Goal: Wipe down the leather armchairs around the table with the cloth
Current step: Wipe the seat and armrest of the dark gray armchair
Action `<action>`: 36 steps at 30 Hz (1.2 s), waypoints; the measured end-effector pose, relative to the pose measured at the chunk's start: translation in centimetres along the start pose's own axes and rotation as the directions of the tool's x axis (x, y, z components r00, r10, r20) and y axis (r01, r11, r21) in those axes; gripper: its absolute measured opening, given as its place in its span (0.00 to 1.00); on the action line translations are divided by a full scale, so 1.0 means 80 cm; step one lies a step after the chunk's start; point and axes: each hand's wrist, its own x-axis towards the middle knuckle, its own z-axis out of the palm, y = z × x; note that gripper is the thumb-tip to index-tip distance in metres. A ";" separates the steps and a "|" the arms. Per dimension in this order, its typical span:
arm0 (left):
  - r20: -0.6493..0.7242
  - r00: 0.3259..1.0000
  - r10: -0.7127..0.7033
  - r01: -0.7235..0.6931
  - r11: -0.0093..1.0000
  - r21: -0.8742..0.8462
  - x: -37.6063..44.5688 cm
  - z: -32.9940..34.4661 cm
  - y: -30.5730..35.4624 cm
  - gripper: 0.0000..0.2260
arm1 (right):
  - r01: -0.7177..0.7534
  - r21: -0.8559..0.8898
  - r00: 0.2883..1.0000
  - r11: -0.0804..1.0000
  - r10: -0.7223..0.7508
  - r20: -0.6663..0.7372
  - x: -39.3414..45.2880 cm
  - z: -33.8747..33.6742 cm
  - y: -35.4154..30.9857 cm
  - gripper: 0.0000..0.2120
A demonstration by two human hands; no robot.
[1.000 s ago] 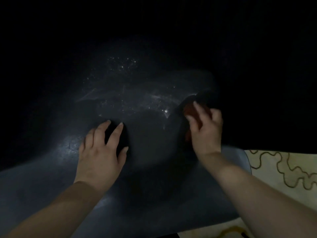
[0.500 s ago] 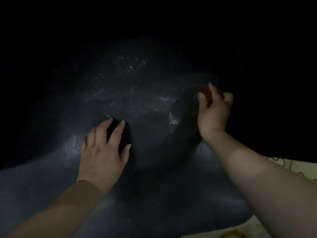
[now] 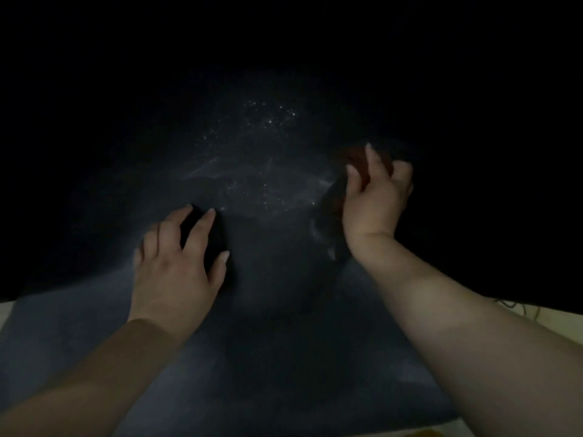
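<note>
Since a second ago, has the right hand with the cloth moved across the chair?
Yes. The right hand, gripping the reddish cloth, has slid up and to the right, away from the left hand, which stays planted on the dark leather armchair.

Room's sitting nearly pitch black around me, with only a pale cream patterned floor (image 3: 536,312) showing at the bottom corners in the weak light.

Very dim. One weak light from the camera side lights the forearms and nearby chair (image 3: 284,357); beyond is black. Droplets (image 3: 271,121) glint. Hard shadows under both hands. Soft, noisy picture, dark corners.
</note>
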 end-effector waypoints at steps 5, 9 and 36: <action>-0.005 1.000 0.000 0.000 1.000 -0.004 -0.003 0.000 -0.005 0.26 | 0.465 -0.035 0.861 0.884 -0.443 0.248 -0.083 -0.006 -0.009 0.24; -0.011 1.000 -0.005 0.005 1.000 -0.012 -0.004 0.002 -0.008 0.25 | 0.399 -0.083 0.905 0.913 -0.378 0.193 -0.045 -0.023 0.020 0.22; -0.010 0.994 -0.108 0.108 0.994 -0.033 -0.012 -0.013 -0.063 0.29 | 0.500 -0.024 0.840 0.866 -0.478 0.257 -0.063 0.005 -0.028 0.21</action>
